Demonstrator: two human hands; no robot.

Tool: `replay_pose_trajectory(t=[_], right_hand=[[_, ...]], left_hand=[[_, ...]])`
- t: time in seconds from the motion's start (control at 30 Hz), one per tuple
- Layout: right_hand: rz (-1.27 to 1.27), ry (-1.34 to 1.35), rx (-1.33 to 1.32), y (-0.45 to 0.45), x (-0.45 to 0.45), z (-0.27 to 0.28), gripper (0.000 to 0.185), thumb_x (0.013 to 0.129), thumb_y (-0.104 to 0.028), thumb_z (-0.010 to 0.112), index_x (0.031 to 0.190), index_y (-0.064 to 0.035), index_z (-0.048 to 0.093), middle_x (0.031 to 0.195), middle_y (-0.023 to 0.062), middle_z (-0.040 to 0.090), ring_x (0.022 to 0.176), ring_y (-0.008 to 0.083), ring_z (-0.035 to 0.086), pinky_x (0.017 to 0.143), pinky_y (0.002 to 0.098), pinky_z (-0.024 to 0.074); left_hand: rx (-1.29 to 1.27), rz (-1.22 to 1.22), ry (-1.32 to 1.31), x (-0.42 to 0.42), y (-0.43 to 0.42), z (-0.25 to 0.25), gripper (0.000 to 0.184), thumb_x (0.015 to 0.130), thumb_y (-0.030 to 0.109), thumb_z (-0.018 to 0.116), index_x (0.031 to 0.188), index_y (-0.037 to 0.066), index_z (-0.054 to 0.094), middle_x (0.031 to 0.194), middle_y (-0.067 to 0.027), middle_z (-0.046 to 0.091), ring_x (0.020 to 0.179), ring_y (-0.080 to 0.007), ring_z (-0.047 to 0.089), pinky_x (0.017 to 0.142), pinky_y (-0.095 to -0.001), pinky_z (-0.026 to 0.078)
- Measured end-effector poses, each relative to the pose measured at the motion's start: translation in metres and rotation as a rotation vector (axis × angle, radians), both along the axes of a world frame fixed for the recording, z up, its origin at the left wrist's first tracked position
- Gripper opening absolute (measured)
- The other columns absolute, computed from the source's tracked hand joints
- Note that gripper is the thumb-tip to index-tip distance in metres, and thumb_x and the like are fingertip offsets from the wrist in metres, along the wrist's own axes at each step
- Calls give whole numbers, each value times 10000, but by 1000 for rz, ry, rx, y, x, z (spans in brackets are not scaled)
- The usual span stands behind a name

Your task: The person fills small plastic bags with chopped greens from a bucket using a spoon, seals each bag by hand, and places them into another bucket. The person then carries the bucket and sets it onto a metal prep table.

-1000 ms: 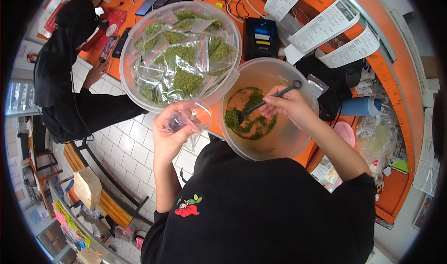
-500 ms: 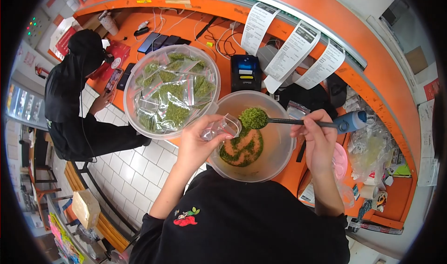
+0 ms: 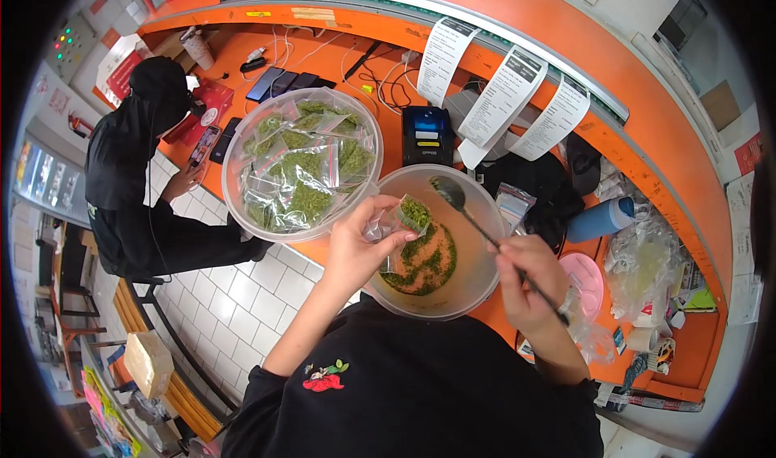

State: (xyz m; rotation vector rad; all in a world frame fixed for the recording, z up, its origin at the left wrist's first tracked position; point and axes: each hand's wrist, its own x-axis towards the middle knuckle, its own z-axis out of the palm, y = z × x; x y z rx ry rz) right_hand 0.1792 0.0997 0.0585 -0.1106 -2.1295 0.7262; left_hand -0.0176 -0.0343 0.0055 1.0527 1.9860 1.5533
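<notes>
My left hand [image 3: 362, 244] pinches a small clear zip bag [image 3: 377, 229] over the left side of a translucent tub [image 3: 485, 276]. Chopped green herb [image 3: 415, 214] fills the bag's mouth. In my right hand [image 3: 529, 284] is a dark long-handled spoon [image 3: 485, 233], its bowl nearly bare and raised at the tub's far side. A layer of loose herb [image 3: 432, 268] lies on the tub's bottom. Just left of it, a second round tub [image 3: 233, 205] holds many sealed bags of herb [image 3: 303, 167].
Behind the tubs stand a black receipt printer [image 3: 427, 137] and hanging paper receipts [image 3: 505, 94]. A blue bottle [image 3: 600, 219], pink lid [image 3: 582, 284] and plastic bags [image 3: 647, 256] lie right. At left a person in black [image 3: 133, 167] holds a phone [image 3: 206, 144].
The heaped herb on the spoon has gone into the bag, which now looks filled at its mouth. My right hand has moved lower, tilting the spoon with its bowl farther up.
</notes>
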Motion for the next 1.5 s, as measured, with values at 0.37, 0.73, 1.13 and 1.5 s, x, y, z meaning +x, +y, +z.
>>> replay_pose_trajectory(t=[0.37,0.73,1.13,1.5], right_hand=[[62,-274,115,-13,-40,1,155,743,-5,729,881,-50,674,794,69,547,727,234,556,605,324,433],[59,-255,-223,-8,-33,10,117,794,41,682,903,1,669,863,90,583,763,201,598,696,286,476],[45,-230,-485,-6,-26,3,65,780,-4,741,804,17,684,808,69,632,719,142,592,660,252,453],[40,-241,-356,-8,-33,4,55,802,7,708,840,25,672,826,89,634,741,177,626,678,259,480]], left_hand=[[109,-109,165,14,0,-5,581,676,184,874,1089,52,486,960,-70,625,885,-147,612,740,-256,484],[177,-213,-87,-3,1,9,195,819,79,738,997,8,702,945,-77,699,848,-164,654,777,-288,511],[217,-254,-18,-2,5,17,113,865,71,690,958,9,706,879,-82,700,745,-136,663,655,-272,529],[172,-343,71,0,-4,20,155,869,145,698,983,40,702,826,-94,707,724,-180,686,674,-297,531]])
